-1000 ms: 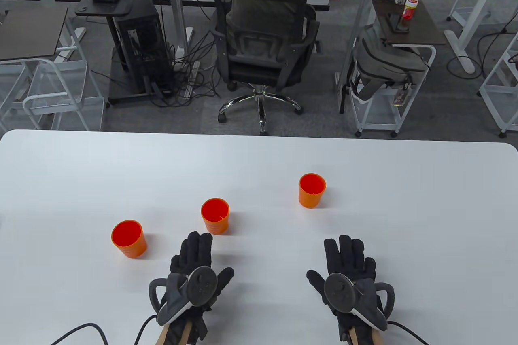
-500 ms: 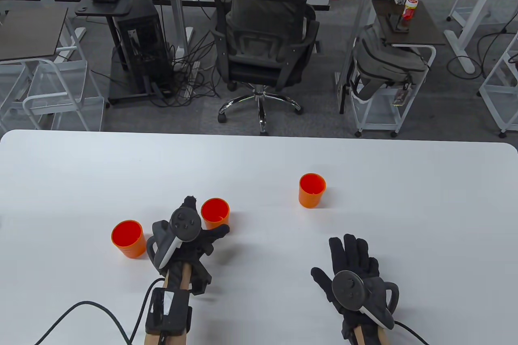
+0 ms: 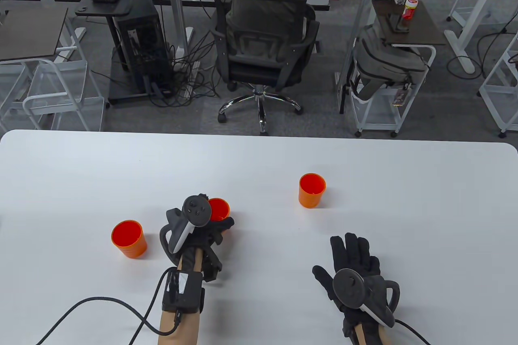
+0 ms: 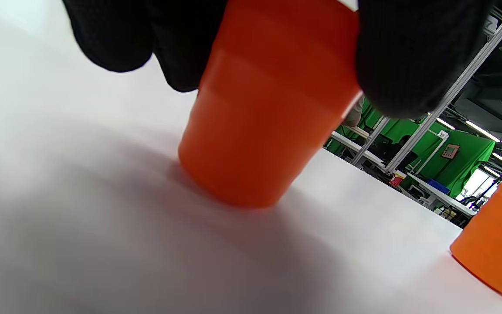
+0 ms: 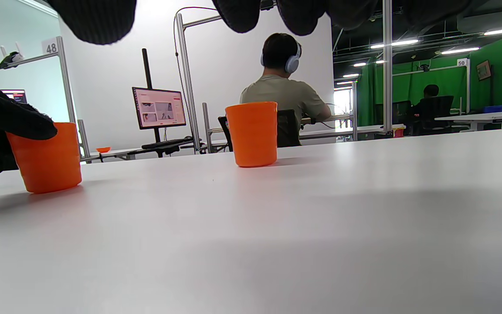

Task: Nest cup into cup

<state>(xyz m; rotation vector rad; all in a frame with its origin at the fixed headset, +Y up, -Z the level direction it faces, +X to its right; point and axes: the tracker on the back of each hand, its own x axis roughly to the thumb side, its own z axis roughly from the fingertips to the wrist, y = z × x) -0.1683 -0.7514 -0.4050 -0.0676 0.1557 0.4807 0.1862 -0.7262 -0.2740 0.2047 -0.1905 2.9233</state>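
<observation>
Three orange cups stand upright on the white table [image 3: 259, 159]. My left hand [image 3: 210, 227] grips the middle cup [image 3: 220, 208], which still rests on the table. In the left wrist view the fingers [image 4: 408, 65] wrap that cup [image 4: 259, 122] from both sides. The left cup [image 3: 128, 238] stands apart to its left. The far cup [image 3: 312, 190] stands to the right; it shows in the right wrist view [image 5: 252, 133]. My right hand [image 3: 354, 254] lies flat and open on the table, holding nothing.
Beyond the table's far edge a person sits in a black office chair [image 3: 263, 53], with desks, carts and cables around. A black cable [image 3: 101, 308] trails from my left wrist across the table's near left.
My left hand lifted off the table, moved forward and closed around the middle cup. My right hand stayed almost still, shifting slightly toward me.
</observation>
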